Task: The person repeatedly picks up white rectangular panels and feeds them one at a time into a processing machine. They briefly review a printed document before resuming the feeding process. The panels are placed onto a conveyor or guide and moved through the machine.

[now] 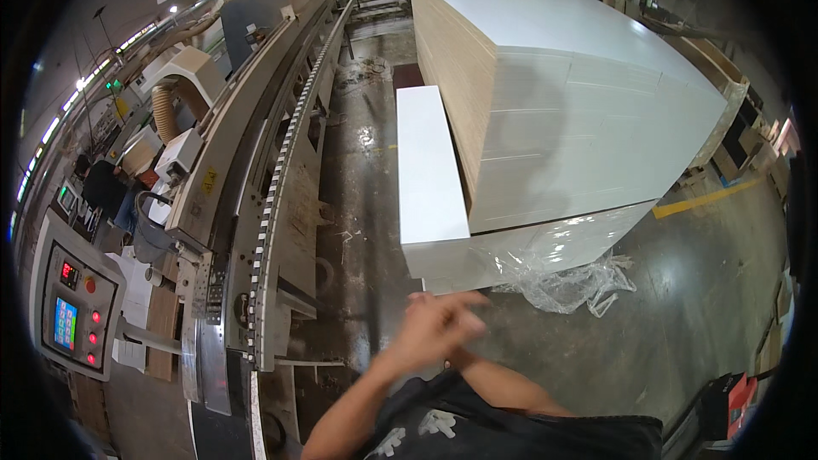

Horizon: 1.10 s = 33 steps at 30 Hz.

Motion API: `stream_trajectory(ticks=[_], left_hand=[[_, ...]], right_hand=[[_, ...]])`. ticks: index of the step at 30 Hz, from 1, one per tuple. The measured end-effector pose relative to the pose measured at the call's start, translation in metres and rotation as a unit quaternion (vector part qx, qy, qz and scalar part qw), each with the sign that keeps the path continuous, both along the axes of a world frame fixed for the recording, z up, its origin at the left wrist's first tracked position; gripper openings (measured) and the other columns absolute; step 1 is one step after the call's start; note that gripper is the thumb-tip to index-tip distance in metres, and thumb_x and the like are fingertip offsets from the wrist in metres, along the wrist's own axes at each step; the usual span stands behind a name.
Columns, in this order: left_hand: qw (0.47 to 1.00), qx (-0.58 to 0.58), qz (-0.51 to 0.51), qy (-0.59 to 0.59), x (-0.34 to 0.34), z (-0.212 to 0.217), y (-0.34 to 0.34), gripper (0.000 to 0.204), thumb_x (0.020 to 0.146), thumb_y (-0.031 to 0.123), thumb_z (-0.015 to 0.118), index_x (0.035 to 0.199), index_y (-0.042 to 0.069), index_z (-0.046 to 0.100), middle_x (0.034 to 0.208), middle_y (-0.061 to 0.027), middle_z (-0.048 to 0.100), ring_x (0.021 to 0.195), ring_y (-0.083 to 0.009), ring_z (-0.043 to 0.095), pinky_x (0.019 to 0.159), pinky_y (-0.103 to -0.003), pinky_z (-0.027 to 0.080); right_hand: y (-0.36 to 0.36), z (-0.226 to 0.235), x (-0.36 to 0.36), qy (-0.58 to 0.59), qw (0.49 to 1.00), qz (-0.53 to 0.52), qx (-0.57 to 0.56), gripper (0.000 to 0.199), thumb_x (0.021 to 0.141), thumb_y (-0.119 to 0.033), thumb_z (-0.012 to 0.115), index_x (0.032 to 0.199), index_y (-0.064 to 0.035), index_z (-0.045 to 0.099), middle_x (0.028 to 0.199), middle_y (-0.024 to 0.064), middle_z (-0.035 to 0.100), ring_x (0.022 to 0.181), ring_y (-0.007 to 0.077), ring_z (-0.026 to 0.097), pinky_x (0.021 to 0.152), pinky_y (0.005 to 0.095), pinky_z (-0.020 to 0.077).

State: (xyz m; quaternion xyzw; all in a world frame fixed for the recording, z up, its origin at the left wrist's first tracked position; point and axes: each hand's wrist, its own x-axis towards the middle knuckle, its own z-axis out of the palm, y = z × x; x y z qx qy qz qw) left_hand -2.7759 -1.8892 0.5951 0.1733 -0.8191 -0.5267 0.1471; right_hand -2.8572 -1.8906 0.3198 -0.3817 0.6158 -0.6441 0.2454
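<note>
Both hands blurred together, left hand (434, 324) fingers loosely spread, holding nothing; right hand hidden behind, fingers' state unclear.

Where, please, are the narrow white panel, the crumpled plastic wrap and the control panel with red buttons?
Narrow white panel (430, 166): head view, middle of its top face.
Crumpled plastic wrap (567, 283): head view, centre of the bunch.
Control panel (78, 311): head view, grey front face.

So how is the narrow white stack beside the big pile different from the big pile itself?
The narrow white stack is low and slim, a long strip; the big pile stands much taller and far wider. The big pile shows many thin board edges down its tan side, while the narrow stack shows plain white faces. Crumpled clear plastic wrap lies at the big pile's foot. Both have flat white tops and lie lengthwise along the conveyor machine.
</note>
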Motion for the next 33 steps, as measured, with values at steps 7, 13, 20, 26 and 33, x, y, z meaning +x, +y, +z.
stream_trajectory(ticks=[7, 13, 20, 26, 33], left_hand=[[0.884, -0.024, 0.464, 0.046, -0.029, -0.111, -0.124, 0.053, 0.092, 0.037, 0.078, 0.128, -0.001, 0.063, 0.108, -0.0089, 0.068, 0.098, -0.0214, 0.065, 0.09, -0.037, 0.052], [0.879, -0.02, 0.474, -0.041, -0.058, -0.089, -0.124, 0.047, 0.091, 0.033, 0.078, 0.12, -0.001, 0.066, 0.105, -0.011, 0.072, 0.093, -0.0204, 0.068, 0.087, -0.036, 0.053], [0.833, 0.247, 0.479, 0.122, 0.047, -0.089, -0.093, 0.041, 0.098, 0.018, 0.072, 0.133, 0.001, 0.058, 0.105, -0.008, 0.068, 0.09, -0.0155, 0.064, 0.076, -0.031, 0.053], [0.708, 0.261, 0.626, 0.199, 0.248, -0.105, -0.023, 0.045, 0.098, 0.012, 0.065, 0.14, 0.003, 0.052, 0.1, 0.0018, 0.06, 0.086, -0.0078, 0.055, 0.067, -0.024, 0.044], [0.563, 0.135, 0.783, 0.225, 0.421, -0.132, 0.086, 0.031, 0.108, 0.011, 0.054, 0.137, 0.001, 0.053, 0.088, 0.0064, 0.046, 0.08, -0.0058, 0.042, 0.074, -0.022, 0.038]], right_hand=[[0.027, 0.156, -0.087, -0.172, 0.985, -0.006, 0.012, 0.064, 0.11, -0.016, 0.053, 0.164, -0.0043, 0.021, 0.103, 0.014, 0.075, 0.079, 0.0157, 0.07, 0.065, 0.0263, 0.0555], [0.005, 0.152, -0.097, -0.094, 0.993, 0.068, 0.029, 0.074, 0.107, -0.01, 0.055, 0.166, -0.0027, 0.012, 0.1, 0.0119, 0.076, 0.081, 0.0157, 0.071, 0.067, 0.0263, 0.0562], [0.052, 0.153, -0.018, -0.057, 0.977, 0.19, 0.079, 0.066, 0.106, -0.013, 0.059, 0.161, 0.001, 0.026, 0.097, 0.0103, 0.077, 0.082, 0.0175, 0.072, 0.076, 0.03, 0.0567], [0.025, 0.163, 0.029, -0.321, 0.928, 0.178, 0.067, 0.052, 0.107, -0.019, 0.058, 0.154, -0.0012, 0.042, 0.122, 0.0152, 0.069, 0.097, 0.0229, 0.072, 0.08, 0.0363, 0.0597], [-0.02, 0.143, 0.09, -0.301, 0.921, 0.222, 0.109, 0.025, 0.107, -0.022, 0.059, 0.118, -0.001, 0.054, 0.102, 0.0105, 0.065, 0.085, 0.0219, 0.07, 0.075, 0.0369, 0.0619]])
